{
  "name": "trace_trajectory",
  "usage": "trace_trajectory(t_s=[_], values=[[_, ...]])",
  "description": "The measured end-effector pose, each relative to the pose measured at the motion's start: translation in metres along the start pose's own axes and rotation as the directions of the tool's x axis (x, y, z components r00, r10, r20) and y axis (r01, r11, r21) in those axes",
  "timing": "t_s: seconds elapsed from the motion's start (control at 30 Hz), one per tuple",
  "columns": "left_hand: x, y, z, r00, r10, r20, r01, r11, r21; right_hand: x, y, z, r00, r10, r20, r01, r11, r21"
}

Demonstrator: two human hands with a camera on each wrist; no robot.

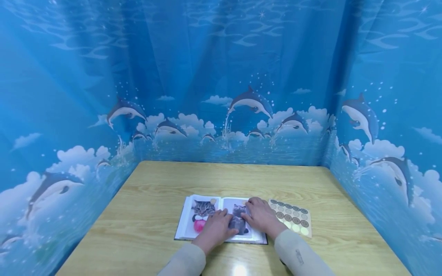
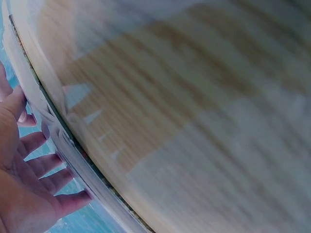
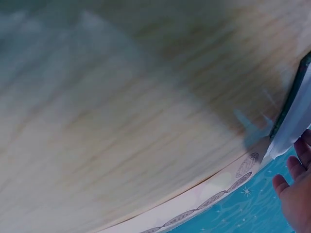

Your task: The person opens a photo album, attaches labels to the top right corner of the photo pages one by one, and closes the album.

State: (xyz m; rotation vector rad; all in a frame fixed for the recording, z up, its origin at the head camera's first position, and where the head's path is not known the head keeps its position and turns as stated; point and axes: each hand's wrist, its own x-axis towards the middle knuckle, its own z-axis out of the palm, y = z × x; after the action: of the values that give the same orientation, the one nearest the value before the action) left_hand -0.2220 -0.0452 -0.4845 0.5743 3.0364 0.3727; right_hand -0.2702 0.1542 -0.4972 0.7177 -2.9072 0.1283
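Note:
An album lies open on the table, with a tabby cat and pink ball picture on its left page and a grey kitten picture on its right. My left hand rests over the middle of the album, fingers spread toward the right page. On the right page's upper edge lies my right hand, thumb toward the kitten picture. A small round sticker sits at the left page's top corner; another pale round one shows beside my right fingertips. In the left wrist view, the left fingers look extended.
Right of the album, partly behind my right wrist, is a sheet of round stickers in dark and pale rows. The wooden table meets blue dolphin-print curtains at the back and sides.

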Motion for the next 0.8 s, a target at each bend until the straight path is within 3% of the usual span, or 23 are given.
trace_trajectory(t_s=[0.3, 0.8], values=[[0.002, 0.000, 0.002, 1.000, -0.002, 0.009, 0.002, 1.000, 0.012, 0.009, -0.006, -0.002, 0.997, 0.056, 0.049, -0.058, 0.998, 0.036], [0.002, -0.001, 0.003, 1.000, 0.013, -0.007, -0.013, 1.000, 0.019, 0.014, -0.014, 0.001, 0.999, 0.027, 0.044, -0.028, 0.999, 0.024]])
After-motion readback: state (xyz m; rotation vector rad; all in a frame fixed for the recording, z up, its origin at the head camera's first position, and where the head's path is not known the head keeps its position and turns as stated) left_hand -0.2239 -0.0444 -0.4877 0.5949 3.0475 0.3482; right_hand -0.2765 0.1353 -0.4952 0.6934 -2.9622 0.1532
